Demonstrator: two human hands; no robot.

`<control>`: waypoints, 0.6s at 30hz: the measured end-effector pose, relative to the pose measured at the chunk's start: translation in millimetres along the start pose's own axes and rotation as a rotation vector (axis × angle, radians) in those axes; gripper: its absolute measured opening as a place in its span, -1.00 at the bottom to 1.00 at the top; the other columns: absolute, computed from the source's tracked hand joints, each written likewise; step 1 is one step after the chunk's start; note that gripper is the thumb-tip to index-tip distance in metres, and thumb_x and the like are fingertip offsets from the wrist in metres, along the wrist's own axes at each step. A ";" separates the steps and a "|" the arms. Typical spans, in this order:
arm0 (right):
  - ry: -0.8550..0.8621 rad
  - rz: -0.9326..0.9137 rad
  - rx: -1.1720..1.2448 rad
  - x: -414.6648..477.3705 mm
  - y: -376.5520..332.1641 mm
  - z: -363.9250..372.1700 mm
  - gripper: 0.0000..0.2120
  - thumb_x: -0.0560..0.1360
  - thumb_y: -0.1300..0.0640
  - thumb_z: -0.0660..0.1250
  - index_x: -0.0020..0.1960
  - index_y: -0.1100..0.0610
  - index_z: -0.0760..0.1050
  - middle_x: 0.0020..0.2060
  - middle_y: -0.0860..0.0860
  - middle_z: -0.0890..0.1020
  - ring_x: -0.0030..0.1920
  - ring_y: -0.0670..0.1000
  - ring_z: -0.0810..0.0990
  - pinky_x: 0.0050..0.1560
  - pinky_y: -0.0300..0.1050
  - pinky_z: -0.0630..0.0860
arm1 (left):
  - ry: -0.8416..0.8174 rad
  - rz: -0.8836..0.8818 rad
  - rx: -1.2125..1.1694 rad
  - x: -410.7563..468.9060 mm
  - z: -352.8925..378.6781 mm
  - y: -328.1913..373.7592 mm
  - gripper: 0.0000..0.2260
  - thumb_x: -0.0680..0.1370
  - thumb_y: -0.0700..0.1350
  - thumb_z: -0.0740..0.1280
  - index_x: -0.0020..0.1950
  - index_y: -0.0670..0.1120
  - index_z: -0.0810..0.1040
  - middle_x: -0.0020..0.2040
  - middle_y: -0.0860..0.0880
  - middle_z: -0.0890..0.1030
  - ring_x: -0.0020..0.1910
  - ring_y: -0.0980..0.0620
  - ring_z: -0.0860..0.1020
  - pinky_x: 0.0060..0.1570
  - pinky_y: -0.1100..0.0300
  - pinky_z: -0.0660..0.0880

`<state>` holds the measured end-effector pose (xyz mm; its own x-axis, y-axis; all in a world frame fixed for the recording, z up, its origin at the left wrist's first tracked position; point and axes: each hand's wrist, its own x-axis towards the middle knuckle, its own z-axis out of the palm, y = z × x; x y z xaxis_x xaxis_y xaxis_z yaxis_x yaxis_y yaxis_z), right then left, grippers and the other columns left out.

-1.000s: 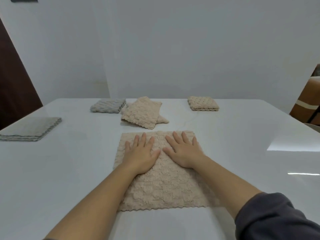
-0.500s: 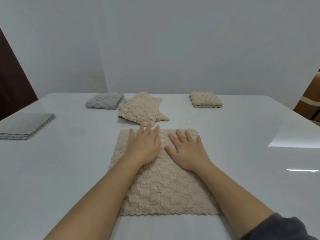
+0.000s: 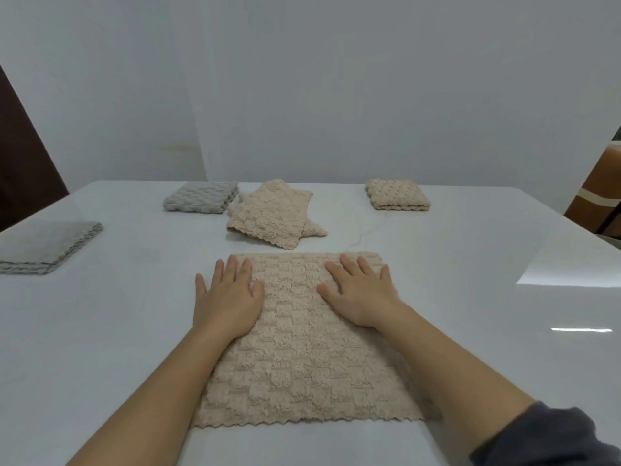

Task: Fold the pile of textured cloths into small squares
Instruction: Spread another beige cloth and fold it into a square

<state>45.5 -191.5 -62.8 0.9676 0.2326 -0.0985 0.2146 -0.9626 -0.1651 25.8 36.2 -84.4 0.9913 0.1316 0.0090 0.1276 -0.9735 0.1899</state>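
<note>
A beige textured cloth [image 3: 302, 351] lies spread flat on the white table [image 3: 134, 314] in front of me. My left hand [image 3: 228, 297] presses flat on its far left part, fingers straight, partly over the cloth's left edge. My right hand [image 3: 361, 294] lies flat on its far right part, fingers spread. Behind it sits a loose pile of beige cloths [image 3: 272, 213]. A small folded beige square [image 3: 396, 194] rests at the back right.
A folded grey square [image 3: 201, 196] lies at the back, left of the pile. A larger flat grey cloth [image 3: 47, 247] sits near the table's left edge. A white wall stands behind the table. Brown furniture [image 3: 601, 193] shows at the far right.
Both hands were together at the middle of the cloth's far part. They have slid apart, the left one leftward and the right one rightward, staying flat on the cloth.
</note>
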 end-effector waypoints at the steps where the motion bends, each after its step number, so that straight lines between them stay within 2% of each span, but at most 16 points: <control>1: 0.012 0.011 0.006 3.4 -5.2 -5.3 -0.39 0.60 -0.29 -0.16 0.59 -0.10 -0.04 0.59 -0.01 -0.08 0.57 0.12 -0.15 0.47 0.34 -0.26 | 0.004 0.000 -0.004 0.5 0.1 0.7 -0.46 0.64 0.11 -0.16 0.60 0.00 -0.12 0.60 -0.02 -0.16 0.57 -0.01 -0.18 0.49 -0.13 -0.24; 4: 0.108 -0.058 -0.033 16.1 -35.7 -11.1 -0.44 0.63 -0.20 -0.19 0.60 -0.07 -0.13 0.58 0.01 -0.16 0.56 0.13 -0.24 0.46 0.35 -0.30 | 0.005 0.002 -0.006 0.3 -0.4 1.2 -0.46 0.64 0.11 -0.16 0.60 0.00 -0.11 0.60 -0.02 -0.15 0.57 -0.01 -0.17 0.49 -0.13 -0.23; 8: 0.011 -0.152 -0.025 22.0 -65.6 11.7 -0.45 0.63 -0.19 -0.19 0.59 -0.10 -0.13 0.58 -0.03 -0.17 0.56 0.09 -0.25 0.46 0.32 -0.32 | 0.003 0.004 0.003 -1.2 -1.0 0.3 -0.47 0.64 0.11 -0.15 0.60 0.00 -0.12 0.60 -0.01 -0.15 0.57 -0.01 -0.17 0.49 -0.14 -0.24; 11: 0.028 -0.134 -0.020 22.9 -46.3 17.0 -0.45 0.62 -0.24 -0.19 0.58 -0.15 -0.09 0.58 -0.08 -0.12 0.57 0.06 -0.20 0.47 0.30 -0.29 | 0.006 0.006 -0.004 -0.8 -1.3 0.1 -0.46 0.64 0.11 -0.15 0.60 0.00 -0.12 0.60 -0.01 -0.15 0.57 -0.01 -0.17 0.49 -0.15 -0.25; 15: 0.035 0.022 -0.012 19.5 6.5 5.5 -0.44 0.62 -0.26 -0.19 0.58 -0.14 -0.08 0.59 -0.07 -0.10 0.57 0.06 -0.18 0.47 0.34 -0.23 | 0.008 0.007 -0.009 -1.7 -0.6 0.0 -0.46 0.63 0.11 -0.15 0.60 0.01 -0.10 0.60 -0.01 -0.15 0.57 -0.02 -0.16 0.49 -0.16 -0.25; 18: 0.040 0.199 -0.045 10.4 34.2 -2.4 -0.41 0.62 -0.24 -0.21 0.60 -0.06 -0.11 0.59 0.01 -0.15 0.56 0.13 -0.25 0.46 0.36 -0.26 | 0.015 0.001 -0.009 -0.8 0.3 -0.4 -0.46 0.63 0.12 -0.15 0.60 0.01 -0.10 0.60 -0.01 -0.14 0.57 -0.02 -0.16 0.48 -0.17 -0.26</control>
<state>63.2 -222.3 -67.1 0.9958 0.0320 -0.0855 0.0232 -0.9945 -0.1018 25.0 36.4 -84.8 0.9907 0.1336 0.0242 0.1263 -0.9719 0.1988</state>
